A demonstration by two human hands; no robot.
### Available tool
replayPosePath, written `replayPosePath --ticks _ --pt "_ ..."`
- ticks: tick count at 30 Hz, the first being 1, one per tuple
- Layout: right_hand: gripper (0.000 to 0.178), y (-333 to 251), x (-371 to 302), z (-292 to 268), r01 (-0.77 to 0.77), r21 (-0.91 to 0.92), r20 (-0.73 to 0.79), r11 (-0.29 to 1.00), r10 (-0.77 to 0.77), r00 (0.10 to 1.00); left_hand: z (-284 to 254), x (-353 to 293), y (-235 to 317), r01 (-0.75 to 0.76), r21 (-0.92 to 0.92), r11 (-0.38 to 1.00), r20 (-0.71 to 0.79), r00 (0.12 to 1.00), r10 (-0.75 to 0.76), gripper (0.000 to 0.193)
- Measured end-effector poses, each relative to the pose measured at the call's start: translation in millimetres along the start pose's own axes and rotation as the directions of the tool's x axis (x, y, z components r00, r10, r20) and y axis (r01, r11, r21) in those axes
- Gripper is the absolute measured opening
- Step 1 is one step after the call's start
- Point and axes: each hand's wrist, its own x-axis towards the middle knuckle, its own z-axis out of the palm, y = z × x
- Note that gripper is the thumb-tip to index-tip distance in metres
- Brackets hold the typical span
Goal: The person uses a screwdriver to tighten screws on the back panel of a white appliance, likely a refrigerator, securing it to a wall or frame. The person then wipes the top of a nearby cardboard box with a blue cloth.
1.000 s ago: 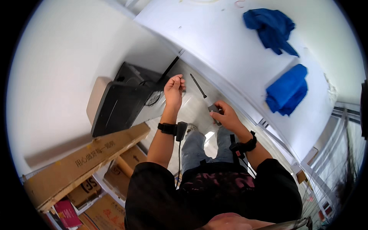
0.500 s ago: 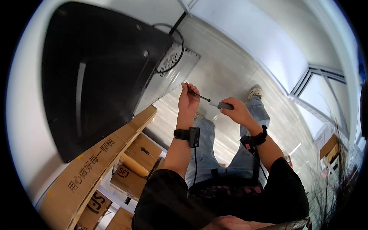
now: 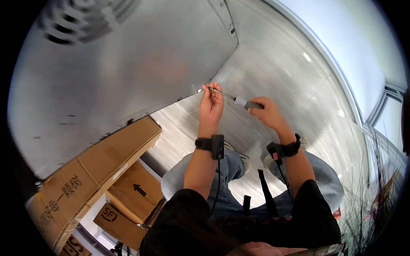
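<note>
A screwdriver [image 3: 241, 102] with a grey handle and a thin metal shaft lies almost level in front of me, its tip pointing left. My right hand [image 3: 268, 113] is closed round the end of the handle. The fingers of my left hand [image 3: 212, 103] are pinched round the shaft near the tip. That tip is at the lower edge of a large grey metal panel [image 3: 128, 81]. Whether a screw sits at the tip is too small to tell, and whether it touches the panel I cannot make out.
A long cardboard box [image 3: 100, 160] lies along the panel's lower edge. Smaller cartons [image 3: 134, 192] stand below it at the lower left. Pale floor [image 3: 273, 55] stretches beyond my hands. A white wall [image 3: 341, 38] rises on the right. Black bands with cables sit on both wrists.
I have lowered into a crouch, knees bent apart, and the metal panel is now close and large. Both hands have come to its lower edge with the screwdriver. The black top has left view.
</note>
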Motion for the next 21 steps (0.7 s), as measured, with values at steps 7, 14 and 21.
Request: replayPosePath --ticks 7,14,21 --pt "0.031 63 50 17 -0.012 -0.197 -0.057 0.980 0.000 0.998 -70 87 -8 -0.031 0.025 0.999 -0.086 0.996 0.033 0.018" --pt "0.030 81 32 25 -0.096 -0.088 -0.091 0.991 0.088 0.992 -82 76 -7 0.045 0.132 0.990 -0.127 0.992 -0.028 0.018" --pt "0.029 103 46 30 -0.184 0.032 -0.052 0.982 0.186 0.981 -100 92 -7 0.028 0.147 0.989 -0.125 0.992 -0.009 0.018"
